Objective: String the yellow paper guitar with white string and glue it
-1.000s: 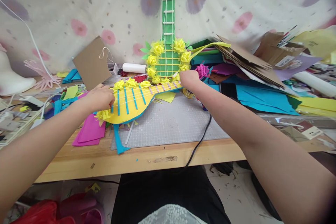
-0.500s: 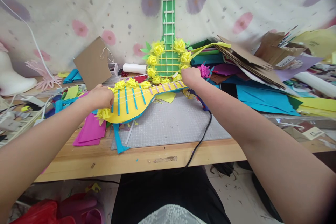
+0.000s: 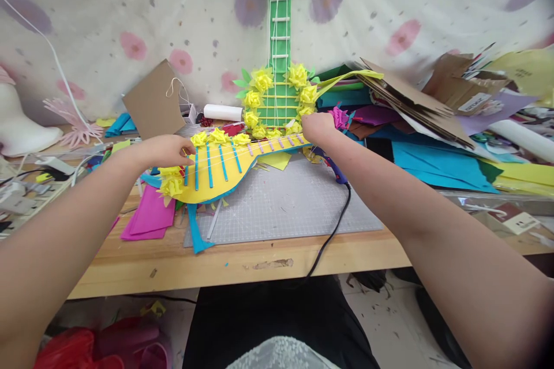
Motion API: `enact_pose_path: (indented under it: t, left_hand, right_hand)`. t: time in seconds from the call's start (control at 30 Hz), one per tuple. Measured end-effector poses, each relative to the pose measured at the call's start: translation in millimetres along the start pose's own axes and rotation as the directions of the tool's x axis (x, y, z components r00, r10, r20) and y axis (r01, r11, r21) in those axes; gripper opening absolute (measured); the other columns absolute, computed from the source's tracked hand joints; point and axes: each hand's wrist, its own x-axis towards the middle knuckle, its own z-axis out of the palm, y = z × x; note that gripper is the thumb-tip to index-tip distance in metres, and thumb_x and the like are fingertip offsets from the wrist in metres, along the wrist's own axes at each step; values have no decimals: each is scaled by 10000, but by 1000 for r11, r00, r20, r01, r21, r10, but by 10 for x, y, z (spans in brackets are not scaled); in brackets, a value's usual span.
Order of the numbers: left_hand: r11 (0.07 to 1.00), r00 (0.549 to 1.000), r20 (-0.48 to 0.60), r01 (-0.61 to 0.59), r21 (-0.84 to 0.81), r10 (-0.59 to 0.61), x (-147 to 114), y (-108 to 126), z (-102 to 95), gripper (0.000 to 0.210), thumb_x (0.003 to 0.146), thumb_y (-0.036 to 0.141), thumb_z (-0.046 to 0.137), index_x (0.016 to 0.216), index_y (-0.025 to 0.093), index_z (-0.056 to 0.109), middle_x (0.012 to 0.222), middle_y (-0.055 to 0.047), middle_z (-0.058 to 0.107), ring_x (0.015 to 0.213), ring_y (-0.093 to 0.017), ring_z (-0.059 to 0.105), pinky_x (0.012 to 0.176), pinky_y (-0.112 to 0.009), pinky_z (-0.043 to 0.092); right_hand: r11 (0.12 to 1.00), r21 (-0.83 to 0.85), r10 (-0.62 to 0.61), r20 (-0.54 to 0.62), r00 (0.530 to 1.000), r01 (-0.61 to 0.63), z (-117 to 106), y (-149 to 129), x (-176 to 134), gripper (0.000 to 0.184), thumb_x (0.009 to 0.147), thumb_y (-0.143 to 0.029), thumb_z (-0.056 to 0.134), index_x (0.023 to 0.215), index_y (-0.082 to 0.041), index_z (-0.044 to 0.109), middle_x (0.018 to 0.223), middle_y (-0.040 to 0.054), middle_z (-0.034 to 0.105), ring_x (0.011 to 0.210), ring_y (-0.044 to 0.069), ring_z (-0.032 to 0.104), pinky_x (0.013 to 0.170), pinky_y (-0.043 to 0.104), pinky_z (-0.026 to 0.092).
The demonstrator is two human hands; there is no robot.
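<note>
A yellow craft pipa [image 3: 229,164] with blue edging, blue and lilac bars and thin white strings lies sideways above the cutting mat. Yellow paper flowers [image 3: 219,135] run along its far edge and its left end. My right hand [image 3: 318,128] is closed around the narrow neck at the right; the fingertips are hidden behind it. At the wide end, my left hand [image 3: 168,151] is over the strings, palm inward, thumb and fingers somewhat apart. Whether a fingertip touches a string I cannot tell.
A green paper instrument [image 3: 280,40] with yellow flowers stands against the flowered curtain. Under the pipa lies a grey cutting mat [image 3: 281,207]. A glue gun [image 3: 335,168] trails a black cord. Blue felt sheets [image 3: 433,164] and cardboard [image 3: 411,98] pile up on the right, magenta sheets [image 3: 149,216] on the left.
My left hand has loosened from a closed shape and shifted slightly left, uncovering more of the wide end and its flowers. My right hand stays at the neck.
</note>
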Motion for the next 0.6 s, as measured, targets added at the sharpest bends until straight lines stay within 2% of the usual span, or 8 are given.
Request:
enact_pose_path:
  t: [0.17, 0.27, 0.4, 0.5, 0.6]
  left_hand:
    - [993, 993, 44, 111, 52, -113, 88, 19, 42, 497, 704, 479, 440, 1054, 199, 654, 1070, -88, 666, 962, -279, 605, 805, -330, 437]
    - [989, 989, 64, 137, -58, -133, 120, -49, 44, 571, 748, 581, 368, 1066, 194, 643, 1057, -123, 669, 979, -301, 606, 832, -362, 434]
    - [970, 977, 173, 154, -190, -121, 131, -67, 76, 669, 765, 679, 302, 1100, 176, 588, 1043, -135, 671, 961, -280, 626, 847, -348, 429]
    - [972, 982, 150, 140, -190, -112, 93, -14, 90, 719, 788, 699, 257, 1063, 104, 552, 1085, -161, 647, 921, -250, 631, 862, -344, 419]
    - [960, 978, 130, 188, -210, -163, 58, 8, 91, 716, 804, 703, 238, 1028, 86, 523, 989, -150, 675, 842, -220, 633, 859, -361, 420]
  right_hand:
    - [994, -54, -97, 51, 994, 100, 25, 67, -11, 307, 789, -109, 464, 1050, -124, 624, 1013, 169, 669, 965, 265, 626, 748, 329, 457]
    - [990, -62, -127, 59, 990, 130, 35, 80, -27, 297, 790, -107, 457, 1033, -124, 627, 1010, 170, 669, 959, 263, 628, 745, 329, 449]
    - [991, -62, -112, 49, 993, 115, 29, 71, -22, 311, 791, -101, 450, 1048, -122, 624, 1019, 173, 666, 967, 267, 624, 746, 332, 442]
    - [992, -60, -106, 45, 993, 109, 18, 65, -10, 314, 787, -98, 459, 1054, -119, 623, 1008, 173, 670, 958, 267, 625, 745, 329, 441]
    - [992, -57, -110, 34, 993, 112, 8, 69, -10, 308, 793, -99, 452, 1047, -110, 626, 999, 178, 671, 956, 272, 624, 746, 332, 441]
